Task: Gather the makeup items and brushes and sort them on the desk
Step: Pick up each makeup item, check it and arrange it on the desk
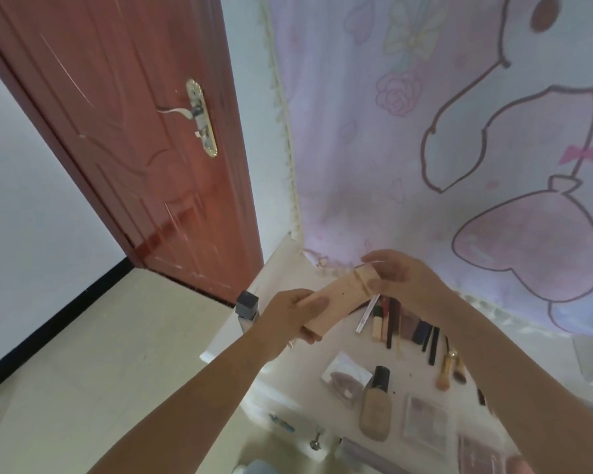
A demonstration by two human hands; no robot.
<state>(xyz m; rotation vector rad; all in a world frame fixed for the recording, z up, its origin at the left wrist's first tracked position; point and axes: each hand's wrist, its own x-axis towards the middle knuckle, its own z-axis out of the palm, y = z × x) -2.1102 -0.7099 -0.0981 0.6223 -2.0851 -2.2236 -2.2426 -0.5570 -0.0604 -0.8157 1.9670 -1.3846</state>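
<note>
Both hands grip one long peach-coloured box (pixel 336 297), held in the air above the far left corner of the desk (pixel 226 336). The left hand (pixel 288 319) wraps its fingers round the lower end, thumb on the upper face; the right hand (pixel 401 275) pinches the upper end, where a flap or cap seems to sit, though blur hides the detail. The box looks like thin card packaging: light, fairly stiff along its length, easy to crush if squeezed across the broad faces. Holding it by the narrow edges near the middle would suit it best, and one hand should be enough.

Below it the desk already carries sorted items. A row of slim sticks and pencils (pixel 394 323) lies toward the far edge, just beside the right wrist. Two brushes (pixel 451 369) lie near the right forearm. A foundation bottle (pixel 377 403) with a dark cap lies flat nearer the front edge; it is probably glass, heavier and breakable. Beside it sit a clear packet (pixel 346 378) and a flat palette (pixel 425 419). A grey-capped tube (pixel 247 307) stands at the left edge, close to the left hand.
</note>
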